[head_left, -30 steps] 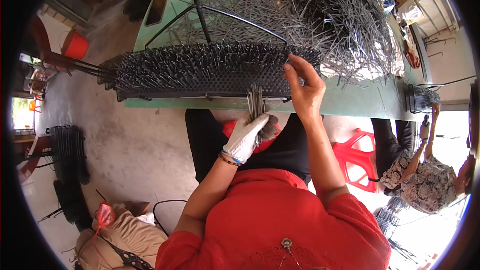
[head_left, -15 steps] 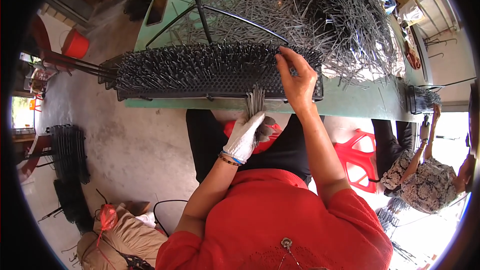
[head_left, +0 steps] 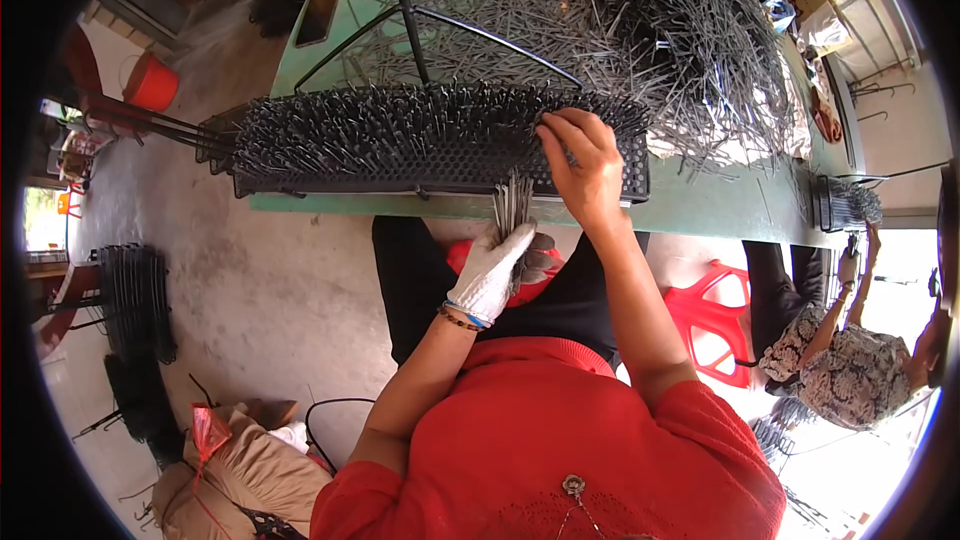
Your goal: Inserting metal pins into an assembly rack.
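Observation:
My left hand (head_left: 493, 275), in a white glove with grey fingertips, is closed round a bundle of thin grey metal rods (head_left: 513, 202). Their upper ends stick up just before the front edge of a long black perforated rack (head_left: 468, 166). Many short dark rods (head_left: 345, 132) stand packed in the rack's holes, densest along its back and left. Over the right part of the rack is my bare right hand (head_left: 588, 165), thumb and fingers pinched together at the standing rods. What lies between those fingertips is too small to make out.
A large heap of loose rods (head_left: 690, 30) covers the back of the green table (head_left: 420, 205). A black metal frame (head_left: 410, 25) rises behind the rack. A phone (head_left: 318, 16) lies back left. At right, a co-worker (head_left: 850, 370) handles a similar rack (head_left: 845, 202), near a red stool (head_left: 710, 315).
My right hand has shifted slightly left and down along the rack, its fingers still drawn together. The left hand keeps its hold on the rods, nearly still.

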The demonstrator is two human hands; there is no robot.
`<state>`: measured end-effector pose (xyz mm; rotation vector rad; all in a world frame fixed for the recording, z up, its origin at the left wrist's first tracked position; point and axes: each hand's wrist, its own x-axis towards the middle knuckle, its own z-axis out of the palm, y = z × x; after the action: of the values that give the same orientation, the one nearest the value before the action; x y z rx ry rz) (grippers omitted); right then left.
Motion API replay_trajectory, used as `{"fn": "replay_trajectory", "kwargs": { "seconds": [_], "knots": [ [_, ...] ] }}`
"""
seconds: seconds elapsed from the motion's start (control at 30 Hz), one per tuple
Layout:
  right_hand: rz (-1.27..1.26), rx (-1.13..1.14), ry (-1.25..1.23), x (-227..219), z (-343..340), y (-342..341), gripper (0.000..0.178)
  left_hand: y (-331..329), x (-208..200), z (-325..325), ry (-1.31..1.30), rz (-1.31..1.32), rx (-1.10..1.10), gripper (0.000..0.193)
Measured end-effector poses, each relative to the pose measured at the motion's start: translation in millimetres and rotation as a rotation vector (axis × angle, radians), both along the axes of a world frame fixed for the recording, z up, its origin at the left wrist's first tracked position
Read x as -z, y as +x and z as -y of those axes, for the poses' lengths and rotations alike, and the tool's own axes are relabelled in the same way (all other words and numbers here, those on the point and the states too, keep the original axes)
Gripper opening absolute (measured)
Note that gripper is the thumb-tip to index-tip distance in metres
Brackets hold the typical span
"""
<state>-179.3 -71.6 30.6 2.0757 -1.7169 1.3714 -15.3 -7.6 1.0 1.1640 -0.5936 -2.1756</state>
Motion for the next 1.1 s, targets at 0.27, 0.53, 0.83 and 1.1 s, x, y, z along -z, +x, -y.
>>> {"fn": "replay_trajectory", "kwargs": {
  "seconds": [0.27,0.53,0.83,1.1],
  "knots": [
    [0.402,-0.051,0.458,-10.0,-39.6,3.7,0.020,0.6,-8.8,-1.0,-0.073,-0.070,-0.007,0.019],
    [0.599,-0.082,0.609,3.2,-46.5,-0.7,0.020,-3.6,-1.1,-3.7,-0.091,-0.055,0.007,0.020],
    [0.999,-0.162,0.772,8.2,-50.4,-9.1,0.018,-6.3,1.0,-4.5,-0.076,-0.072,-0.021,0.024],
    [1.042,-0.220,0.719,0.1,-49.5,-16.3,0.016,-7.0,1.8,-3.9,-0.039,-0.055,-0.066,0.027]
  ]
}}
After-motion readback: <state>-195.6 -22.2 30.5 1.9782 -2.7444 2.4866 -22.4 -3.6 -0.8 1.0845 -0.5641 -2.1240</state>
